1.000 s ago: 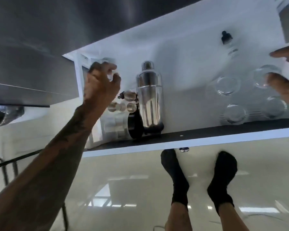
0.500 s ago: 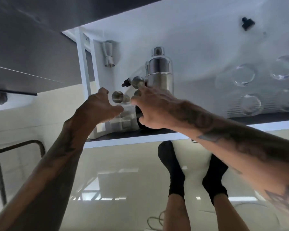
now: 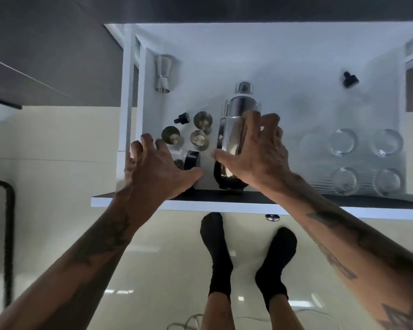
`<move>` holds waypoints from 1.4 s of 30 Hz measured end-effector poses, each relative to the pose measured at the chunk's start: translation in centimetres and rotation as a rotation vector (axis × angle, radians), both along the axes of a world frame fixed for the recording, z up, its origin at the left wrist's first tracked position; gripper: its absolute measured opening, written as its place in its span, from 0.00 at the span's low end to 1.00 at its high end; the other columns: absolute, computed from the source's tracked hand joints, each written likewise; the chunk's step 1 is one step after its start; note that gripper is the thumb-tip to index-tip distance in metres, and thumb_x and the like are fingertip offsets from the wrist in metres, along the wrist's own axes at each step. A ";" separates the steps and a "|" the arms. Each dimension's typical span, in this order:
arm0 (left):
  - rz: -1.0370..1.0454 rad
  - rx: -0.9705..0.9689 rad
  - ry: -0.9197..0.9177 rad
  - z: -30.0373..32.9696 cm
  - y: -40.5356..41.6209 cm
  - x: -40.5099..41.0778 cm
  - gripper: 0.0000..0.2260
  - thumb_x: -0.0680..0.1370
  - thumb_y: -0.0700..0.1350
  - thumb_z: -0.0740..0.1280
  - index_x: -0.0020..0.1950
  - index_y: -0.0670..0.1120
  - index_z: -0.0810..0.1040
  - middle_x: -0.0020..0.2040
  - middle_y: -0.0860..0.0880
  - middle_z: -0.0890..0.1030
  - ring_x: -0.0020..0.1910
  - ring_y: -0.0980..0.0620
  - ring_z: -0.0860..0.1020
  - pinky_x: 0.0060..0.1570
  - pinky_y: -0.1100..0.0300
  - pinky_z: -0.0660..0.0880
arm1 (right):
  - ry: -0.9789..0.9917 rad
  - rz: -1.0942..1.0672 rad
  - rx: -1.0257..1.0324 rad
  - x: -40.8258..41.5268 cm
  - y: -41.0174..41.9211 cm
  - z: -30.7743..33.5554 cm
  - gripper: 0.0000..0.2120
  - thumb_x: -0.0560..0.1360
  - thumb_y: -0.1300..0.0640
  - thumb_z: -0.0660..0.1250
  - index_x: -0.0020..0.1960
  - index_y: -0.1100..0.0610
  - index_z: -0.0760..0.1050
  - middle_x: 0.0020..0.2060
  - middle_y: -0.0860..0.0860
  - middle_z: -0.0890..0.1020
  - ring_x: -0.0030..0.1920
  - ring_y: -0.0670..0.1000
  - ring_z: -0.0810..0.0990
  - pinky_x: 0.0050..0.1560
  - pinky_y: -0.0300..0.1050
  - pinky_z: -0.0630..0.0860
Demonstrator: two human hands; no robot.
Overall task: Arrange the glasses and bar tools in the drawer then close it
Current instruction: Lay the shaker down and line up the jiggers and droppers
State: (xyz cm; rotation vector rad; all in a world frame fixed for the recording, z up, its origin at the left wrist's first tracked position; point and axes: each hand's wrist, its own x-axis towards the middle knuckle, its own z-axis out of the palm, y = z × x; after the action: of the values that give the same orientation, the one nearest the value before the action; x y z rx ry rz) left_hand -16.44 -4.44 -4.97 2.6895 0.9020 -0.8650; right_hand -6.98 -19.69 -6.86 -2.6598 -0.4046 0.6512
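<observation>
Right hand (image 3: pixel 255 148) has moved onto shaker (image 3: pixel 236 129), fingers spread loosely around it; left hand (image 3: pixel 157 167) spread wide beside; tools mid-arrangement

Drawer (image 3: pixel 272 55) open, white inside, dark front edge. Chrome shaker (image 3: pixel 236 129) lying on its side, cap toward the back, center-left. Steel jigger (image 3: pixel 163 73) lying at back-left wall. 3 small steel cups (image 3: pixel 199 131) clustered left of shaker, black dropper cap (image 3: pixel 182 118) beside them. 4 clear glasses (image 3: pixel 365 160) upright in 2x2 at right-front. Black stopper (image 3: pixel 350 79) back-right.
</observation>
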 end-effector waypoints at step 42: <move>0.186 -0.749 -0.102 1.9 5.1 -0.8 0.24 0.69 0.38 0.58 0.57 0.64 0.72 0.64 0.48 0.75 0.62 0.40 0.74 0.59 0.37 0.73 | 0.426 0.640 -0.240 4.5 -4.4 0.1 0.36 0.65 0.47 0.77 0.68 0.45 0.64 0.54 0.49 0.76 0.50 0.52 0.71 0.46 0.46 0.63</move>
State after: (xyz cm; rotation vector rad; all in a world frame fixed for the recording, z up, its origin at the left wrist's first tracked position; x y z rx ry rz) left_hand -17.28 0.61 -3.02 1.9526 0.6218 -0.8059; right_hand -2.45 -24.05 -6.78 -2.4779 -1.1196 1.4997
